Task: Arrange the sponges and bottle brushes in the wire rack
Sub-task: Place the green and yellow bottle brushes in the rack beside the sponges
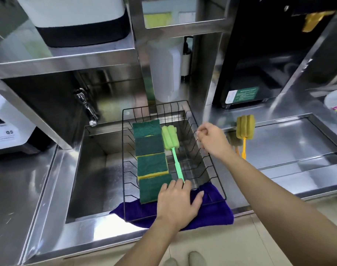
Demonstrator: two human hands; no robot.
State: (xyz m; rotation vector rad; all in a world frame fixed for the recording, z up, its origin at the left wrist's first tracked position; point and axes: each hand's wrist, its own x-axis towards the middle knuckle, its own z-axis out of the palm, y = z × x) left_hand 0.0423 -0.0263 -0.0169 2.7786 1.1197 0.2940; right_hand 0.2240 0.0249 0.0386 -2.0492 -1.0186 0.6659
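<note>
Black wire rack (217, 181) sat across the sink (87, 169), a purple cloth (212, 214) under its near edge, likely to catch drips and stop sliding. Four green sponges (151, 164) lay in a row down the rack's left side, flat and overlapping, which left room beside them. Left hand (178, 202) rested palm down at the near rim, its grip closed lightly on the handle end of the green brush (170, 139), foam head pointing away from the fingers; probably nudging it parallel to the sponges. Right hand (212, 140) hovered past the rack's right rim, grip loosely curled, holding nothing. Just beyond it a yellow brush (245, 126) lay on the table (298, 146), not yet racked. Only legible writing: "Q5" on a white machine (8, 131) far left
</note>
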